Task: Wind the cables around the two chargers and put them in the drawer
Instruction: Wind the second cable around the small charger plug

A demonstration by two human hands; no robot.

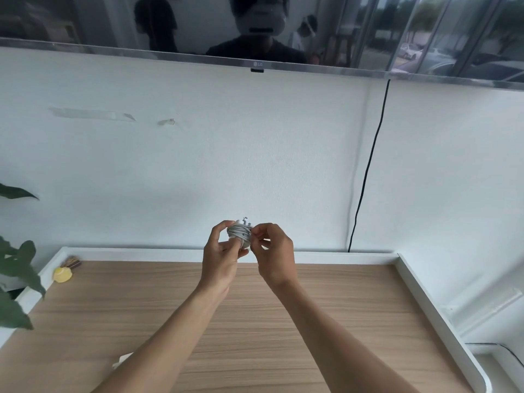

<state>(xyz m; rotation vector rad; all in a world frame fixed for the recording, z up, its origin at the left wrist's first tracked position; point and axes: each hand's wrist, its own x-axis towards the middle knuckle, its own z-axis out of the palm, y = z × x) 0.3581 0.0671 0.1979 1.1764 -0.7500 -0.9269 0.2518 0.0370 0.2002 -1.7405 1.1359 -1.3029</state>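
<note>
Fingers of left hand [224,252] and right hand [273,251] pinch the cable-wound charger [239,233] over the table [252,330], plant [17,268] far left.

The letters "LG" are showing in pale print on the lower bezel of the television [258,64] hanging on the wall; nothing else is reading as text.

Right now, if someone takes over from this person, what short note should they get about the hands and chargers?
Left hand grips one charger above the table; right hand pinches its cable, almost fully wound round it.
Left to do: tuck the end, then the second charger, then both into the drawer.
No drawer in view; a white thing under the left forearm may be the second charger.
</note>
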